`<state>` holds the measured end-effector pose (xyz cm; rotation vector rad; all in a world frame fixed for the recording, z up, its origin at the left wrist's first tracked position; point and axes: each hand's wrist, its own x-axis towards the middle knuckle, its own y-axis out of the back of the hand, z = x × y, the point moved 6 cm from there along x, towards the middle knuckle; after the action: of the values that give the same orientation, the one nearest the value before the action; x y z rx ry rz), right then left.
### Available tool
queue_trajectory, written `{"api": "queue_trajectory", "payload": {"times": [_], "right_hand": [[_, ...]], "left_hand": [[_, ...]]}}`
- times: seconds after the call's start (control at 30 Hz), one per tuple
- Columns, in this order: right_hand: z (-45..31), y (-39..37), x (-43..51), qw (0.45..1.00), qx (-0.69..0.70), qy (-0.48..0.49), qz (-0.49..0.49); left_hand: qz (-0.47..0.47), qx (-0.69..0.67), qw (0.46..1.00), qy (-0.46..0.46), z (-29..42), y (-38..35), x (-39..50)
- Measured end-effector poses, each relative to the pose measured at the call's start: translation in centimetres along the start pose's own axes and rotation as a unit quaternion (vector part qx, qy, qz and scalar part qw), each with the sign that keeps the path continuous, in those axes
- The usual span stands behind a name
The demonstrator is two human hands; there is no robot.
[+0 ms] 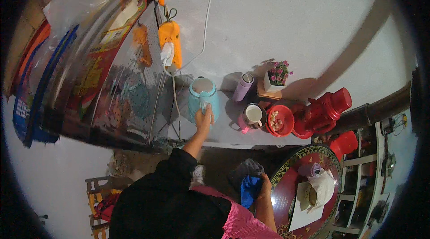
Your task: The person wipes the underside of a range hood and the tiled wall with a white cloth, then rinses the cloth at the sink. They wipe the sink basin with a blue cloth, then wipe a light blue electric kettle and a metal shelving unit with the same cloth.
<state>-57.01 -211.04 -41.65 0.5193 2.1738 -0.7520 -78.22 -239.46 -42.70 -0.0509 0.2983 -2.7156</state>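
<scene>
My left hand (pixel 204 118) is closed around the handle of a light-blue electric kettle (pixel 193 103), which stands upright on a grey counter by the wall. Lower right, my right hand (pixel 264 187) grips a blue cloth or bag (pixel 249 188) with a dark, partly see-through part. An orange power strip (pixel 170 32) with a white plug (pixel 167 53) hangs above the kettle. To the kettle's right are a lilac flask (pixel 243 87), a white mug (pixel 253 113) inside a dark container, a pink-handled cup (pixel 244 126) and a red bowl (pixel 280 120) holding garlic-like pieces.
A glass-fronted cabinet (pixel 131 81) borders the counter at left. A potted flower (pixel 279 74) and a red thermos jug (pixel 324 111) stand at the right. A round dark-red table (pixel 282 202), a shelf rack (pixel 359 161) and a wooden chair (pixel 97 185) are nearby.
</scene>
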Motion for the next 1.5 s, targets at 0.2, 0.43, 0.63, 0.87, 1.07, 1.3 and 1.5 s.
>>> {"api": "queue_trajectory", "payload": {"times": [0.2, 0.43, 0.63, 0.87, 1.07, 1.3, 1.5], "right_hand": [[0.8, 0.5, 2.9, 0.998, 0.06, 0.028, -0.021], [1.0, -0.3, 2.0, 0.997, 0.068, 0.029, -0.015], [-0.6, -1.7, 0.1, 0.993, 0.031, 0.092, -0.06], [-1.3, -2.6, -4.9, 0.962, 0.08, 0.149, -0.214], [-2.6, -1.8, -10.8, 0.921, -0.192, 0.267, -0.21], [-4.8, -2.9, -24.1, 0.549, -0.481, 0.652, -0.206], [-2.7, -3.5, -31.7, 0.358, -0.53, 0.735, -0.227]], "left_hand": [[-0.026, -0.023, 0.999, -0.028, -1.1, -1.2, 2.0], [-0.028, -0.014, 0.999, 0.006, -4.0, -1.6, 2.6], [0.024, 0.133, 0.99, -0.031, -2.6, 0.3, 2.0], [-0.185, 0.05, 0.971, 0.145, 0.1, -2.4, -11.1], [-0.386, 0.017, 0.901, 0.197, 4.1, -7.5, -27.2], [-0.291, -0.023, 0.944, 0.151, 5.2, -8.4, -21.6], [-0.272, 0.186, 0.944, 0.0, 13.1, -13.2, -15.6]]}}
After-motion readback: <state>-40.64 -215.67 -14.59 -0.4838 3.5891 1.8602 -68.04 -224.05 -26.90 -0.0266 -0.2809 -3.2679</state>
